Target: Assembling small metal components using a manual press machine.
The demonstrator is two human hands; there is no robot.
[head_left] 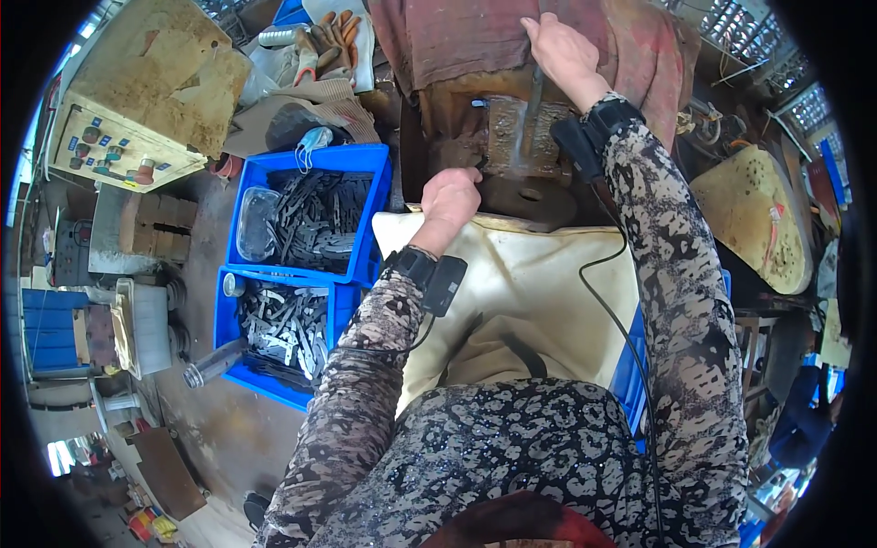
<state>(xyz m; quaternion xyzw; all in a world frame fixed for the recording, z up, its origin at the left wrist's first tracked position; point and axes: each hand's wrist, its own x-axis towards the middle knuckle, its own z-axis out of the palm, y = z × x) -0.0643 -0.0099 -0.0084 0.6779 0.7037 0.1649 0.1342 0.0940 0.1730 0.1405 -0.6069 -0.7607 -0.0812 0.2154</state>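
Observation:
My left hand [450, 203] is closed near the front edge of a soiled machine, its fingertips pinched together. Whatever it holds is too small or hidden to name. A dark round disc with a centre hole [539, 203] lies just right of it. Higher up, my right hand [562, 57] is closed around the top of an upright metal rod [535, 91], in front of a reddish-brown cloth [457, 41]. Behind the disc is a wet, rusty metal block [512, 132]. A cream sheet [548, 269] spreads from the machine's edge over my lap.
Two blue bins [384, 196] with dark metal strips stand at the left; the upper holds a clear plastic container [258, 224], and a clear bottle [215, 363] lies across the lower. A stained control box [137, 91] is farther left. Thin cables run from both wrist straps.

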